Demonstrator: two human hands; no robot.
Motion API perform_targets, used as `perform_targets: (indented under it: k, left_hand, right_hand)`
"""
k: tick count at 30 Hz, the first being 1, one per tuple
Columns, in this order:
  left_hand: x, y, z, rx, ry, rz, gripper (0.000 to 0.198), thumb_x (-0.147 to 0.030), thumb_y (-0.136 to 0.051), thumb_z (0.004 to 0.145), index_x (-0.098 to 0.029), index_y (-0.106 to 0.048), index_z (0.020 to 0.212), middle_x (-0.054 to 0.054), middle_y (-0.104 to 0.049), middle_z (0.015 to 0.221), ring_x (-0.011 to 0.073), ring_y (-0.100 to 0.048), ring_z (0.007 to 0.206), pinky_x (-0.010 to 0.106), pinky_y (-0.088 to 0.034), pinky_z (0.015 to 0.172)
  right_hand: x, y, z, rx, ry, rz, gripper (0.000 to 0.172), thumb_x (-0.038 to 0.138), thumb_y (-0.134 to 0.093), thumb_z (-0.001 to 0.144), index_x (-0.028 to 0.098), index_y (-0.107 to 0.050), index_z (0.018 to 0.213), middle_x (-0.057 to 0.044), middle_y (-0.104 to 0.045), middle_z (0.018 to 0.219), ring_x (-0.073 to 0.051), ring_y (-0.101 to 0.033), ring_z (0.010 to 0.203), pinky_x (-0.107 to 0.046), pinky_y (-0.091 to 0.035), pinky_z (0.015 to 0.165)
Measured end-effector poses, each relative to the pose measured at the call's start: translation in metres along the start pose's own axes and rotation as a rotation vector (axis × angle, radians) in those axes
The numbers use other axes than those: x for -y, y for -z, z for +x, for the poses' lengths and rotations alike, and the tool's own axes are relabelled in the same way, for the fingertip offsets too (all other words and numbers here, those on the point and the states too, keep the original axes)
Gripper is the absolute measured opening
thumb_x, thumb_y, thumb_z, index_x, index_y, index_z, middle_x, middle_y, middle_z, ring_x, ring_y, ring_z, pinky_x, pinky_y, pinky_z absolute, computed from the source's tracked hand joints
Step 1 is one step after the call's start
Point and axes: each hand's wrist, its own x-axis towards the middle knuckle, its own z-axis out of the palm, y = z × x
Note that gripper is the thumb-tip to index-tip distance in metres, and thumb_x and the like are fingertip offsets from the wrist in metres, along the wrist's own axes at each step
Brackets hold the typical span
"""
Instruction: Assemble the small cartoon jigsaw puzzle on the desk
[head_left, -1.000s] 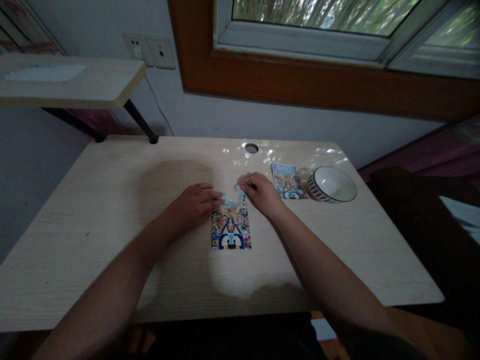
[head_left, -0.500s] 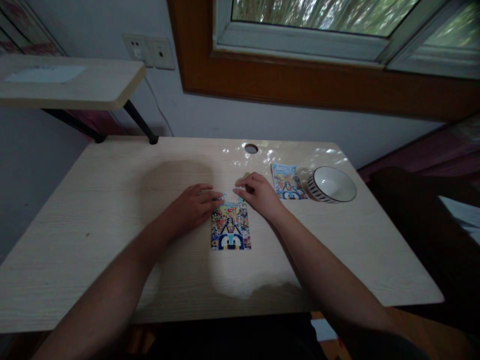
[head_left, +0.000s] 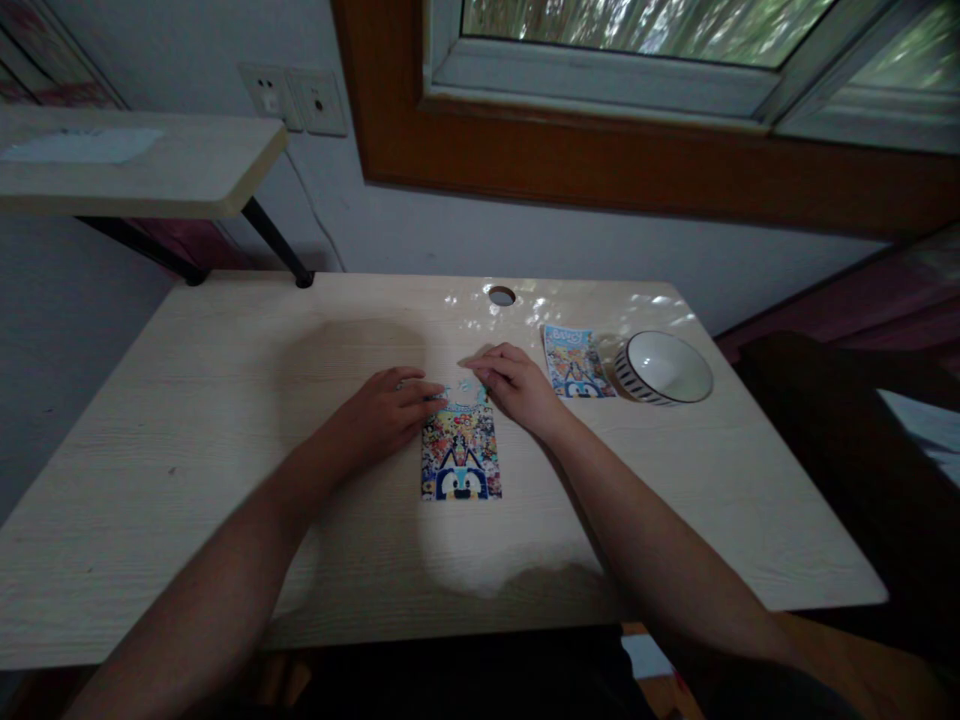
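Note:
A small jigsaw puzzle (head_left: 460, 455) lies on the desk in front of me, printed with a blue cartoon dog's face and many tiny figures. Its top edge is uneven, with a gap near the middle. My left hand (head_left: 390, 408) rests at its upper left corner, fingers stretched out and tips touching the edge. Over the upper right corner is my right hand (head_left: 517, 388), thumb and fingers pinched together. A pale blue puzzle piece (head_left: 464, 384) shows at those fingertips, above the gap; the fingers partly cover it.
A picture card (head_left: 577, 362) with the same print lies to the right, beside a white bowl (head_left: 669, 368) with dark stripes. The wooden desk (head_left: 187, 520) has a cable hole (head_left: 502, 296) near its back edge. A raised shelf (head_left: 172, 185) stands at the back left.
My right hand has turned the puzzle piece, which now shows its pale blue face over the gap, its fingers more extended. My left hand stays in place.

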Motion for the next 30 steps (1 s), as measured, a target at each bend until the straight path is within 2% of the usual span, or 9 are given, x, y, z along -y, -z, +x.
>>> perform_targets:
  k: [3, 6, 10, 17, 30]
  left_hand:
    - [0.0005, -0.0007, -0.0002, 0.002, -0.004, 0.0, 0.036, -0.022, -0.057, 0.105, -0.025, -0.065, 0.14, 0.005, -0.066, 0.145, 0.0303, -0.049, 0.138, 0.052, -0.046, 0.114]
    - [0.0002, -0.0002, 0.0001, -0.001, -0.001, -0.009, 0.036, -0.021, -0.056, 0.105, -0.026, -0.065, 0.14, 0.005, -0.066, 0.145, 0.0295, -0.049, 0.139, 0.052, -0.046, 0.114]
    - [-0.0012, 0.0018, 0.0007, 0.004, 0.003, -0.011, 0.036, -0.021, -0.056, 0.105, -0.025, -0.066, 0.139, 0.005, -0.066, 0.144, 0.03, -0.049, 0.138, 0.053, -0.046, 0.114]
    - [0.0002, -0.0005, -0.0004, 0.009, -0.001, -0.004, 0.036, -0.021, -0.056, 0.105, -0.024, -0.065, 0.141, 0.005, -0.065, 0.146, 0.0305, -0.048, 0.139, 0.053, -0.045, 0.115]
    - [-0.0003, 0.0005, 0.0007, -0.003, -0.005, -0.002, 0.036, -0.021, -0.055, 0.106, -0.024, -0.065, 0.14, 0.005, -0.066, 0.144, 0.0306, -0.049, 0.138, 0.052, -0.046, 0.114]
  right_hand:
    - [0.0026, 0.0038, 0.0009, -0.047, -0.074, 0.045, 0.021, 0.024, -0.058, 0.102, 0.025, -0.078, 0.109, -0.007, -0.069, 0.101, -0.023, -0.065, 0.099, -0.042, -0.052, 0.091]
    - [0.0046, 0.0036, 0.001, 0.009, -0.081, -0.033, 0.01, 0.029, -0.071, 0.095, 0.025, -0.076, 0.103, -0.006, -0.068, 0.097, -0.024, -0.063, 0.094, -0.042, -0.051, 0.09]
    - [0.0058, 0.0005, 0.0005, 0.067, -0.024, -0.118, 0.018, 0.032, -0.082, 0.087, 0.025, -0.075, 0.103, -0.006, -0.066, 0.099, -0.025, -0.061, 0.096, -0.044, -0.047, 0.094]
    - [0.0059, -0.0007, 0.0002, 0.093, 0.009, -0.136, 0.012, 0.027, -0.081, 0.089, 0.027, -0.077, 0.101, -0.005, -0.067, 0.101, -0.025, -0.062, 0.099, -0.043, -0.046, 0.094]
    - [0.0072, -0.0045, 0.0001, 0.113, 0.012, -0.181, 0.016, 0.026, -0.075, 0.094, 0.031, -0.081, 0.109, -0.006, -0.069, 0.103, -0.025, -0.061, 0.099, -0.043, -0.046, 0.092]
